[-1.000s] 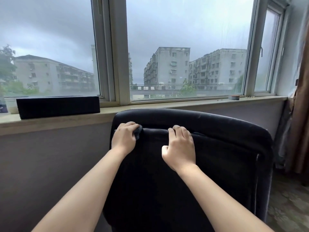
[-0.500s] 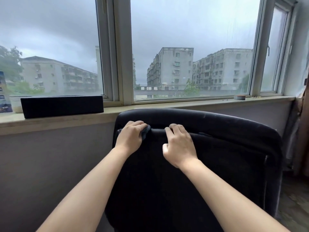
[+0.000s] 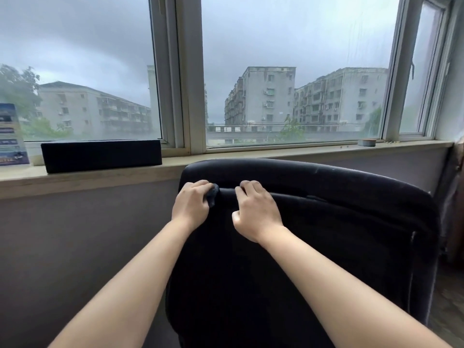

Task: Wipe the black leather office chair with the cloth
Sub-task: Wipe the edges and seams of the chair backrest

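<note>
The black leather office chair [image 3: 351, 222] stands with its backrest toward me, just below the window sill. A dark cloth [image 3: 213, 194] hangs over the upper part of the backrest and blends with the leather. Its top edge runs as a ridge to the right. My left hand [image 3: 192, 204] grips a bunched end of the cloth near the chair's top left corner. My right hand [image 3: 256, 209] is a short way to the right, its fingers curled over the same top edge of the cloth. Both fingertips are hidden behind the fold.
A long black box [image 3: 100, 155] lies on the window sill [image 3: 226, 159] at the left, beside a blue printed card [image 3: 11, 136]. A small round tin [image 3: 367, 142] sits on the sill at the right. A brown curtain [image 3: 457, 197] hangs at the right edge.
My right hand has slid left along the cloth's top edge, so the gap to my left hand is narrower. The view has shifted slightly left.
</note>
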`<state>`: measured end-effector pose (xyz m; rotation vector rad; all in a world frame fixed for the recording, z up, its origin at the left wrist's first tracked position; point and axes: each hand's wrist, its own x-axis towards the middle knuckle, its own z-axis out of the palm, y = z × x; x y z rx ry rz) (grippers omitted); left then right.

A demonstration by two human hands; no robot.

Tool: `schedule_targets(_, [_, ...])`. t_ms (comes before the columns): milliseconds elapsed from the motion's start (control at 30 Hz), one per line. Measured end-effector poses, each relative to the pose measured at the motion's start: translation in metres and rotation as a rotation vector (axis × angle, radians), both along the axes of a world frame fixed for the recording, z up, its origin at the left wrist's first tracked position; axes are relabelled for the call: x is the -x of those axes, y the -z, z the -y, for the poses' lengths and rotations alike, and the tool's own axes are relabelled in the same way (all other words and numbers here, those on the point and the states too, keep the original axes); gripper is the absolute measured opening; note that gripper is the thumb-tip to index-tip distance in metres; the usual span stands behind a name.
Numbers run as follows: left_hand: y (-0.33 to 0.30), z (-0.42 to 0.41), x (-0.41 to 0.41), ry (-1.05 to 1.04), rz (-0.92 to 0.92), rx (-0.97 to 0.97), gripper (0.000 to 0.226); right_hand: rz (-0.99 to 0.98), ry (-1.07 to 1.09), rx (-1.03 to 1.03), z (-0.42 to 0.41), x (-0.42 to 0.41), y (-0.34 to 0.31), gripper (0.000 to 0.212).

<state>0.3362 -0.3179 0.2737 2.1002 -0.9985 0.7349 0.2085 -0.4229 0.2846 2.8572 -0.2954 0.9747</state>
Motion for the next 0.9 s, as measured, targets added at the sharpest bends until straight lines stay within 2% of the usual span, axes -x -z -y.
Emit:
schedule_targets(167, [0.002, 0.011, 0.007, 0.102, 0.069, 0.013, 0.031, 0.03, 0.025, 0.032, -0.001, -0.006, 0.008, 0.052])
schedule_targets(267, [0.004, 0.011, -0.006, 0.041, 0.095, -0.025, 0.03, 0.032, 0.024, 0.015, 0.003, -0.004, 0.006, 0.05])
schedule_targets(467, [-0.002, 0.004, -0.012, -0.092, -0.024, -0.095, 0.028, 0.041, 0.022, 0.016, 0.005, -0.005, 0.01, 0.045])
schedule_targets(667, [-0.016, 0.001, -0.012, -0.17, -0.073, -0.195, 0.037, 0.023, -0.026, 0.015, 0.005, 0.002, 0.002, 0.047])
schedule_targets(833, [-0.009, -0.003, -0.012, 0.029, 0.022, -0.149, 0.036, 0.124, 0.008, -0.027, 0.007, -0.006, 0.009, 0.039])
schedule_targets(900, [-0.004, -0.003, -0.014, 0.049, 0.048, -0.151, 0.034, 0.159, 0.012, -0.027, 0.007, -0.007, 0.01, 0.038])
